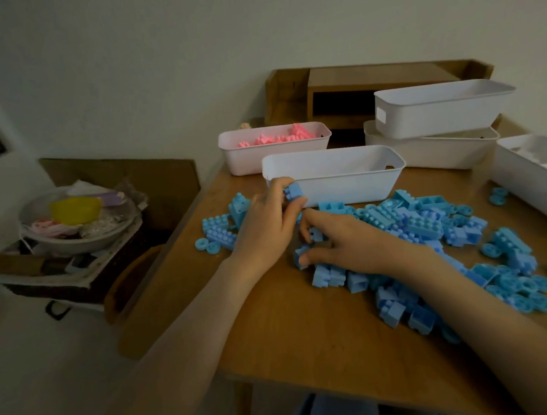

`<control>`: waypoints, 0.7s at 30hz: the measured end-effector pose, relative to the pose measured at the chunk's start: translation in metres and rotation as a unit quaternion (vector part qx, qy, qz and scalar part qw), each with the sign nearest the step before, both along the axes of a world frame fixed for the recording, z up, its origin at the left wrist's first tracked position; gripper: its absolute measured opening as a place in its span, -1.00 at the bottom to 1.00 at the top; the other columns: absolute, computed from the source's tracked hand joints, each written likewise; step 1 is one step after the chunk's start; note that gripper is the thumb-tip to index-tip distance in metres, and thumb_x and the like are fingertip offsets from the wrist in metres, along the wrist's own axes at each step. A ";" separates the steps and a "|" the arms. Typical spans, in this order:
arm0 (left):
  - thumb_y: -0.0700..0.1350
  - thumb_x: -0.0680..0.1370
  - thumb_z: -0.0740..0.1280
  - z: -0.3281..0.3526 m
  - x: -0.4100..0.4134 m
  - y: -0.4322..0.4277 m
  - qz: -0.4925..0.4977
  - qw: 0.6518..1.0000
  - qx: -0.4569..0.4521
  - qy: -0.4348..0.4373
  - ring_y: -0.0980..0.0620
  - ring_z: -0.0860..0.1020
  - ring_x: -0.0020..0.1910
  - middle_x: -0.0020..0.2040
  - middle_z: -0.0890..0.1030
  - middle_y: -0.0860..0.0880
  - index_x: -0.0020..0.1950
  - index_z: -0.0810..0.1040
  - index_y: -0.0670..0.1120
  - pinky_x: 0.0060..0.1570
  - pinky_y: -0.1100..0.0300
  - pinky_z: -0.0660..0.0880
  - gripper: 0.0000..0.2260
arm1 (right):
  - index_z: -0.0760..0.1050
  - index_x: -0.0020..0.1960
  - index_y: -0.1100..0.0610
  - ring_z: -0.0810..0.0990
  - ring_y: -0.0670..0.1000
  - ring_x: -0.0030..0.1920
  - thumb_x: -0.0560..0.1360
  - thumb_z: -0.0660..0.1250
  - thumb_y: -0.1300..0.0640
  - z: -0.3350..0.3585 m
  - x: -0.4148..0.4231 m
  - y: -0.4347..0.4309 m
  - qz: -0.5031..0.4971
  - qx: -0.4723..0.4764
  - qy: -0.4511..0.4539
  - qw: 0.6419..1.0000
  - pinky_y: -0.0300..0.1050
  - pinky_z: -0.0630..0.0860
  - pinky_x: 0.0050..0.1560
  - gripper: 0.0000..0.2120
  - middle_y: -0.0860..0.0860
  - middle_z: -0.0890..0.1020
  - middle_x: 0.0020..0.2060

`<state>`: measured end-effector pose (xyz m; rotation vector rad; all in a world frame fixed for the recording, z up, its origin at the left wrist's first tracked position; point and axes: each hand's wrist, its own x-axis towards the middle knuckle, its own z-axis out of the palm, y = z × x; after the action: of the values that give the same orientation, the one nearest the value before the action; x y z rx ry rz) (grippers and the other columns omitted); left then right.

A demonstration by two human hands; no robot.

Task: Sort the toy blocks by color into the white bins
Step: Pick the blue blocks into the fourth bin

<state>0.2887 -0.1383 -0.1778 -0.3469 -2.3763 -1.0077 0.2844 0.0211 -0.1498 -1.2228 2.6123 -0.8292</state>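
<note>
One small blue plastic block is pinched in the left hand fingers; the right hand fingers curl round piled blue blocks.

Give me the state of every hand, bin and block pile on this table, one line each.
left hand: grips a blue block beside the front bin
right hand: pinches a loose block in the blue pile
front bin: upright, no blocks visible inside
rear bin: holds pink blocks
top bin: stacked on lower bin
</note>
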 end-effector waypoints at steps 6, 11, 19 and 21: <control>-0.04 0.53 0.21 0.002 0.006 0.004 0.066 0.958 -0.168 0.225 0.11 0.30 -0.18 -0.25 0.62 -0.06 0.11 0.40 -0.15 -0.14 0.24 0.22 -0.77 | 0.30 -0.06 0.13 0.37 -0.09 -0.26 0.42 0.43 0.05 -0.005 -0.010 0.009 -0.069 -0.061 0.043 0.995 -0.31 0.32 -0.27 -0.68 -0.01 0.43 -0.19; -0.02 0.54 0.18 0.002 0.011 0.004 0.021 0.976 -0.134 0.171 0.07 0.40 -0.17 -0.26 0.61 -0.10 0.15 0.34 -0.08 -0.20 0.27 0.25 -0.77 | 0.32 -0.05 0.17 0.37 -0.03 -0.30 0.44 0.41 0.08 -0.005 -0.011 0.008 -0.091 -0.155 0.071 0.981 -0.27 0.33 -0.28 -0.71 0.07 0.44 -0.18; 0.12 0.54 0.13 0.003 0.013 0.006 -0.033 0.997 -0.060 0.047 -0.01 0.54 -0.10 -0.14 0.61 -0.08 0.23 0.39 -0.07 -0.25 0.18 0.46 -0.63 | 0.32 -0.05 0.19 0.43 -0.03 -0.23 0.35 0.50 0.17 -0.002 -0.007 0.005 -0.085 -0.203 0.060 0.974 -0.24 0.41 -0.26 -0.63 0.07 0.45 -0.18; 0.15 0.54 0.09 0.004 0.014 0.007 -0.031 0.997 -0.066 0.033 -0.03 0.53 -0.08 -0.11 0.60 -0.08 0.25 0.40 -0.09 -0.23 0.10 0.49 -0.58 | 0.30 -0.06 0.17 0.40 -0.10 -0.25 0.36 0.49 0.18 -0.002 -0.008 0.005 -0.086 -0.208 0.062 0.972 -0.31 0.39 -0.25 -0.63 0.00 0.43 -0.20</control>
<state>0.3024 -0.1313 -0.1742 -0.4976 -2.3904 -0.8556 0.2768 0.0263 -0.1517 -1.1792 2.7629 -1.4354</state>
